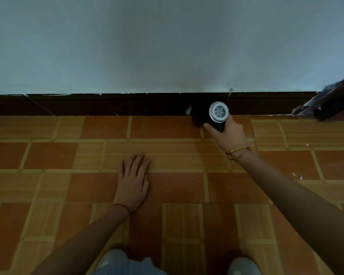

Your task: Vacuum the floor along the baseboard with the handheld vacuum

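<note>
While the left hand [134, 180] lies flat on the floor [177, 187], the right hand [227, 133] holds the handheld vacuum [216, 116] down by the baseboard [107, 105].

On the left, the dark baseboard runs along the bottom of the pale wall [167, 40]. The floor has orange and tan tiles. The left hand is open, with its fingers spread a little and its palm pressed on a tile; a thin red string [122, 206] goes around that wrist. To the right, the right hand is wrapped tight around the black vacuum. The round silver end with its little grille faces up, and the front end is low, right at the baseboard where it meets the floor. Gold bracelets [238, 151] sit on the right wrist. Far right, a dark wooden edge [332, 100] leans in. No bins or boxes show.
</note>
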`<state>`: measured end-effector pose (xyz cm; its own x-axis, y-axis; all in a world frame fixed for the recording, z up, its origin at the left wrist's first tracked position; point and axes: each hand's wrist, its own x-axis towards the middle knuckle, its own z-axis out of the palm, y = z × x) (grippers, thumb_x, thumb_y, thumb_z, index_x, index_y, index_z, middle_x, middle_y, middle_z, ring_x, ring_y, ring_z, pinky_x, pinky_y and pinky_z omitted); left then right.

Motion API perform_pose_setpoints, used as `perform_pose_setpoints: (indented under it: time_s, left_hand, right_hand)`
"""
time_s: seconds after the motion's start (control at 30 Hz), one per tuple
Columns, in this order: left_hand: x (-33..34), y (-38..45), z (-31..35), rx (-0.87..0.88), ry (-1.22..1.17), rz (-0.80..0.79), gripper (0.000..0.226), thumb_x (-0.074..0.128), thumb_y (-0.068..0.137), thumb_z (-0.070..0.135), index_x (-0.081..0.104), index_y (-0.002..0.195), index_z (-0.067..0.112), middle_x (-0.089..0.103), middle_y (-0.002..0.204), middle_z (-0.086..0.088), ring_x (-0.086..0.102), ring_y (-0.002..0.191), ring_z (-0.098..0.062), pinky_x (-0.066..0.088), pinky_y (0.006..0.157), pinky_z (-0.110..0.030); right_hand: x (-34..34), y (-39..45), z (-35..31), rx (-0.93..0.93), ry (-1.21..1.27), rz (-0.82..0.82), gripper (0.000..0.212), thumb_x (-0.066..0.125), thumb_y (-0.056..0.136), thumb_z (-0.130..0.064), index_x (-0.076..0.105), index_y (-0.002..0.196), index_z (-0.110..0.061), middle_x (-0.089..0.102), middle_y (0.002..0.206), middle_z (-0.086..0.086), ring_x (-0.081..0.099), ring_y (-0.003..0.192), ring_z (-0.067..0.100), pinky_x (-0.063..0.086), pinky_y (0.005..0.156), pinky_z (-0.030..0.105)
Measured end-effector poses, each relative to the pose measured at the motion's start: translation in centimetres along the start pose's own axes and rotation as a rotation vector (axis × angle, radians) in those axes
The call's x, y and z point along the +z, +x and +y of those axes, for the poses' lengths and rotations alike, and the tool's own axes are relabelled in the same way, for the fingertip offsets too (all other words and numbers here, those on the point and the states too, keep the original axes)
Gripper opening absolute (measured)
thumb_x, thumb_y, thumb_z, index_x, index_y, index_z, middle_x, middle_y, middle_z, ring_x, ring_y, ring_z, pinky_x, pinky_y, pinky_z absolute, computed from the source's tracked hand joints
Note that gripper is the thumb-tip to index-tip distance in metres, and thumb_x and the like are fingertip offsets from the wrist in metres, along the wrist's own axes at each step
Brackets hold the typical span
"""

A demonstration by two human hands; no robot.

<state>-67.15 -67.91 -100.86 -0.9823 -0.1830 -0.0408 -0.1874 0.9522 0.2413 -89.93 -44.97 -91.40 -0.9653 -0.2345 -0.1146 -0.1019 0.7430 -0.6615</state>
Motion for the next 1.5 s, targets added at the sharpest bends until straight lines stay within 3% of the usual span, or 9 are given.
perform_pose_setpoints:
  time_s: [0.23, 0.37, 0.57, 0.7, 0.93, 1.13, 1.37, 1.5]
  left_hand:
    - [-0.9, 0.4, 1.9, -0.103, -0.037, -0.015, 0.054, 0.025, 0.096, 0.034, 0.04, 0.145, 0.017, 0.036, 0.155, -0.009, 0.025, 0.147, -0.028, 0.019, 0.12, -0.059]
    - [-1.2, 0.4, 2.4, -0.114, 0.002, -0.019, 0.053, 0.028, 0.095, 0.034, 0.04, 0.144, 0.017, 0.039, 0.152, -0.01, 0.029, 0.144, -0.029, 0.023, 0.118, -0.06]
    - [-1.9, 1.2, 5.8, -0.122, -0.008, -0.008, 0.054, 0.028, 0.092, 0.032, 0.043, 0.141, 0.016, 0.039, 0.151, -0.012, 0.028, 0.144, -0.032, 0.022, 0.118, -0.06]
    - [-1.2, 2.5, 9.0, -0.084, -0.056, -0.021, 0.055, 0.027, 0.091, 0.031, 0.041, 0.142, 0.017, 0.036, 0.152, -0.012, 0.024, 0.146, -0.031, 0.019, 0.119, -0.061]
    - [0.8, 5.5, 12.8, -0.047, -0.081, -0.027, 0.057, 0.03, 0.092, 0.032, 0.036, 0.147, 0.019, 0.033, 0.155, -0.012, 0.024, 0.145, -0.031, 0.018, 0.119, -0.061]
    - [3.0, 6.6, 14.0, -0.094, -0.067, 0.002, 0.053, 0.037, 0.098, 0.033, 0.037, 0.148, 0.016, 0.033, 0.156, -0.012, 0.024, 0.148, -0.032, 0.013, 0.119, -0.065]
    - [3.5, 6.3, 14.0, -0.086, -0.047, 0.056, 0.055, 0.036, 0.099, 0.035, 0.037, 0.15, 0.016, 0.033, 0.157, -0.012, 0.024, 0.148, -0.032, 0.013, 0.118, -0.065]
    - [3.4, 6.2, 14.1, -0.071, -0.042, 0.056, 0.056, 0.035, 0.098, 0.036, 0.037, 0.15, 0.015, 0.033, 0.157, -0.013, 0.025, 0.148, -0.034, 0.015, 0.117, -0.066]
  right_hand:
    - [2.6, 0.5, -2.7, -0.136, -0.019, -0.13, 0.074, 0.059, 0.08, -0.062, 0.04, 0.137, -0.019, 0.066, 0.117, 0.007, 0.062, 0.106, 0.028, 0.055, 0.083, 0.045]
    - [3.0, 1.0, -3.0, -0.122, -0.002, -0.162, 0.077, 0.058, 0.078, -0.064, 0.04, 0.137, -0.018, 0.065, 0.117, 0.01, 0.06, 0.108, 0.029, 0.054, 0.084, 0.045]
    - [-1.6, 1.3, 1.7, -0.005, 0.03, -0.027, 0.065, 0.066, 0.081, -0.049, 0.048, 0.13, -0.01, 0.067, 0.113, 0.012, 0.063, 0.104, 0.027, 0.051, 0.082, 0.033]
    - [-3.5, 0.8, 3.7, 0.032, 0.019, 0.023, 0.065, 0.066, 0.08, -0.051, 0.048, 0.128, -0.012, 0.067, 0.113, 0.011, 0.063, 0.103, 0.028, 0.054, 0.083, 0.038]
    - [-2.7, 0.6, 2.8, -0.021, 0.005, -0.082, 0.067, 0.064, 0.083, -0.05, 0.042, 0.136, -0.016, 0.066, 0.115, 0.007, 0.063, 0.103, 0.023, 0.051, 0.078, 0.029]
    - [-4.7, 1.4, 4.8, 0.042, 0.07, 0.002, 0.063, 0.069, 0.08, -0.045, 0.05, 0.129, -0.011, 0.065, 0.115, 0.007, 0.061, 0.106, 0.021, 0.049, 0.085, 0.026]
    - [-4.6, 0.7, 5.0, -0.005, 0.03, 0.02, 0.066, 0.068, 0.081, -0.045, 0.047, 0.134, -0.012, 0.065, 0.118, 0.006, 0.061, 0.107, 0.02, 0.045, 0.08, 0.021]
    - [-6.3, 0.6, 6.3, 0.088, 0.002, 0.111, 0.062, 0.067, 0.081, -0.047, 0.049, 0.129, -0.011, 0.067, 0.111, 0.007, 0.063, 0.099, 0.021, 0.045, 0.072, 0.024]
